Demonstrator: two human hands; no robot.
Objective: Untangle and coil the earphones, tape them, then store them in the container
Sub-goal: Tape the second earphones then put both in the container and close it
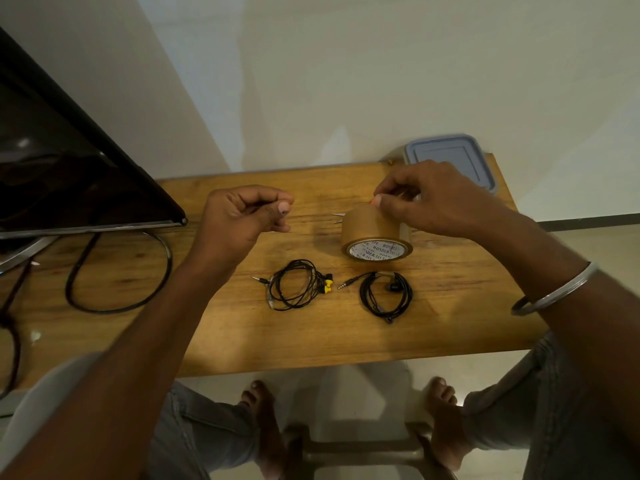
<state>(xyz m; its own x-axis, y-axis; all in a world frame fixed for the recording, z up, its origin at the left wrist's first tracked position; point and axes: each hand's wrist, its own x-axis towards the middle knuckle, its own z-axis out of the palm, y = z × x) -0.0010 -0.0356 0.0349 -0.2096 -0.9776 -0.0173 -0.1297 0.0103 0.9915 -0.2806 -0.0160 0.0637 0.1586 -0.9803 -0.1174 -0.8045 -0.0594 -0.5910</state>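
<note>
Two coiled black earphones lie on the wooden table. The left coil has yellow earbuds, and the right coil is all black. Behind them a brown tape roll lies on its side. My right hand rests on top of the roll, thumb and fingertips pinching at its upper surface beside a small orange spot. My left hand hovers above the table left of the roll, fingers curled against the thumb, with nothing visible in it. The container, under a grey-blue lid, sits at the back right corner.
A dark monitor leans over the table's left end, with a looped black cable below it. Metal tips of a tool poke out behind the roll. My knees and feet show beneath the front edge.
</note>
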